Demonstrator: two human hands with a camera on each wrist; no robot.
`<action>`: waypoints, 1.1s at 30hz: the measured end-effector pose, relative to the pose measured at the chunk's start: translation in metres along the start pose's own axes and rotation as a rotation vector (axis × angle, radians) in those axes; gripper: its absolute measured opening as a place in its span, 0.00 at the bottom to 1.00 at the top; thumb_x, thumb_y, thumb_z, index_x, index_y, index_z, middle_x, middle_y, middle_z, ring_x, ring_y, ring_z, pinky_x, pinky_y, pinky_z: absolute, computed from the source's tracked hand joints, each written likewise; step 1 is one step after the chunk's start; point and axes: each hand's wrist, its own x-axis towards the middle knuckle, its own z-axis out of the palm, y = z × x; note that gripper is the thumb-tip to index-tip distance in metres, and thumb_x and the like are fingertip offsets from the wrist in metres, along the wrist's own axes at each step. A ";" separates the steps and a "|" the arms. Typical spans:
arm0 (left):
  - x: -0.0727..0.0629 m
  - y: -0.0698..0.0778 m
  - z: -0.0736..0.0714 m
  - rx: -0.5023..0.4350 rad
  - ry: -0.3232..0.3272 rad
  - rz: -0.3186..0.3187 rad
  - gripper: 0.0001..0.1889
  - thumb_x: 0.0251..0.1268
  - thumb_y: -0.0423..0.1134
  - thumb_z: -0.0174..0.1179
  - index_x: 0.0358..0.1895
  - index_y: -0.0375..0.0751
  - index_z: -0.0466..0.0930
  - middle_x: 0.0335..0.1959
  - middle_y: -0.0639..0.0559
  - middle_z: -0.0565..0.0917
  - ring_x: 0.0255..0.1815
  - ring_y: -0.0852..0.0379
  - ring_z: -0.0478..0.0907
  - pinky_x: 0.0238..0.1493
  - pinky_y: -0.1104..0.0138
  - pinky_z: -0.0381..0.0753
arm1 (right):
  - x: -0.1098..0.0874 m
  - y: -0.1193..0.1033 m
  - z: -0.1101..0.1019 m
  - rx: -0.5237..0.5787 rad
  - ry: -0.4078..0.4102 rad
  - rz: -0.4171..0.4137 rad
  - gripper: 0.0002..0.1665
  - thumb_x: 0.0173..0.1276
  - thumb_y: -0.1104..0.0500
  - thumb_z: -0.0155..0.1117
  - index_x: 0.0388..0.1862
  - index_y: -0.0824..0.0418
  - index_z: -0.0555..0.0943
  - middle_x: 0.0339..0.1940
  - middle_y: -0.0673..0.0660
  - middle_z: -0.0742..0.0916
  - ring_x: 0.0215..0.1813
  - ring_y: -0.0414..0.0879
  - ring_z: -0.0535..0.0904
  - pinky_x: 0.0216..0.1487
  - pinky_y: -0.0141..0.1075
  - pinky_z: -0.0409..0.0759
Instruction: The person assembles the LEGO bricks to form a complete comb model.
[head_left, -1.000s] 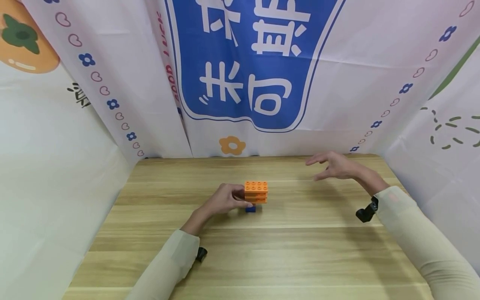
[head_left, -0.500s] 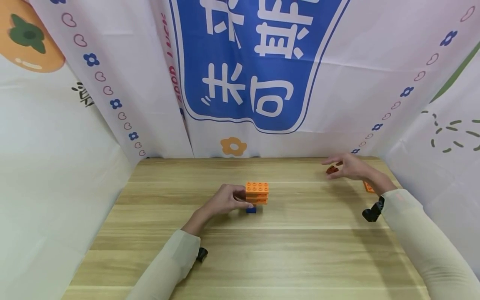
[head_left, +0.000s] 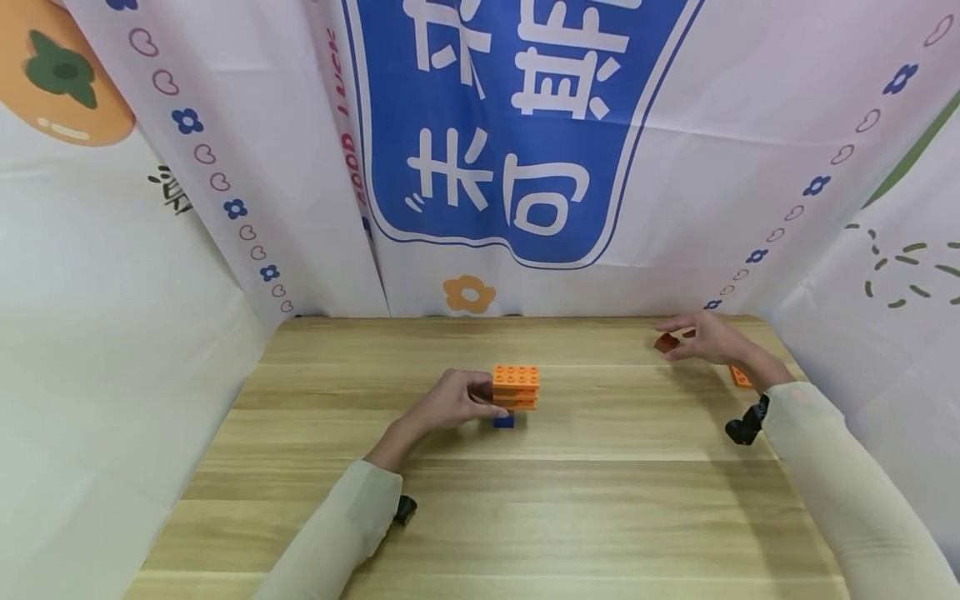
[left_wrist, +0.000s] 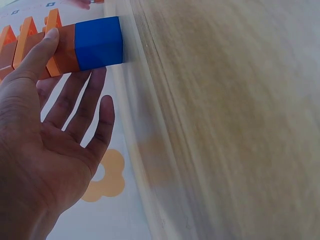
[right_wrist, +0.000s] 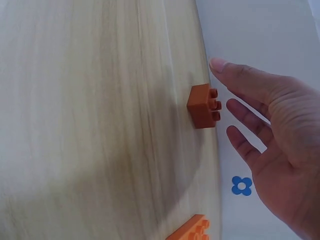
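My left hand grips a stack of toy building bricks, its thumb on the near side and fingers behind. The stack has a blue brick at the bottom, with brownish-orange bricks and thin bright orange studded plates alternating above it. Toward the back right of the table, my right hand reaches over a small brownish-orange brick, fingers spread and apart from its studs in the right wrist view. That brick stands on the wood with its studs up.
An orange studded plate lies on the wooden table, partly hidden by my right forearm. A printed white cloth hangs along the back and both sides. Small black wrist cameras sit under the sleeves.
My right hand has moved right, over to the brownish-orange brick; that brick and the loose orange plate have come into sight. The left hand keeps its grip on the stack in place.
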 end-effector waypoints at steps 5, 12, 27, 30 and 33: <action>0.001 -0.002 0.000 0.006 -0.002 0.006 0.14 0.65 0.45 0.77 0.50 0.46 0.89 0.42 0.57 0.91 0.43 0.60 0.87 0.49 0.63 0.87 | -0.001 0.006 0.004 0.010 0.010 0.021 0.33 0.64 0.67 0.80 0.67 0.70 0.81 0.69 0.72 0.82 0.69 0.71 0.76 0.67 0.66 0.75; 0.001 -0.002 0.001 0.018 0.004 -0.002 0.15 0.65 0.45 0.77 0.51 0.47 0.89 0.42 0.58 0.91 0.44 0.61 0.87 0.50 0.63 0.87 | 0.001 0.014 0.008 0.007 0.023 0.056 0.33 0.64 0.68 0.79 0.67 0.71 0.81 0.68 0.73 0.82 0.65 0.70 0.80 0.64 0.64 0.79; 0.000 -0.001 0.000 0.005 0.005 0.012 0.15 0.65 0.44 0.77 0.51 0.45 0.89 0.42 0.56 0.91 0.43 0.60 0.87 0.49 0.63 0.87 | -0.003 0.018 0.015 -0.015 0.039 0.032 0.26 0.63 0.66 0.81 0.59 0.71 0.85 0.59 0.73 0.87 0.55 0.66 0.86 0.55 0.53 0.85; 0.001 -0.001 0.000 0.002 0.008 0.007 0.15 0.65 0.44 0.78 0.51 0.45 0.89 0.42 0.55 0.91 0.43 0.59 0.87 0.49 0.62 0.87 | -0.004 0.016 0.016 -0.032 0.037 0.011 0.25 0.63 0.66 0.81 0.58 0.71 0.86 0.57 0.72 0.87 0.55 0.66 0.86 0.54 0.53 0.85; 0.001 -0.001 0.001 0.008 0.009 0.003 0.15 0.64 0.44 0.78 0.51 0.45 0.89 0.42 0.55 0.91 0.43 0.59 0.87 0.48 0.62 0.87 | -0.004 0.016 0.019 -0.054 0.042 -0.010 0.23 0.63 0.67 0.81 0.56 0.69 0.87 0.55 0.69 0.88 0.53 0.63 0.87 0.53 0.52 0.85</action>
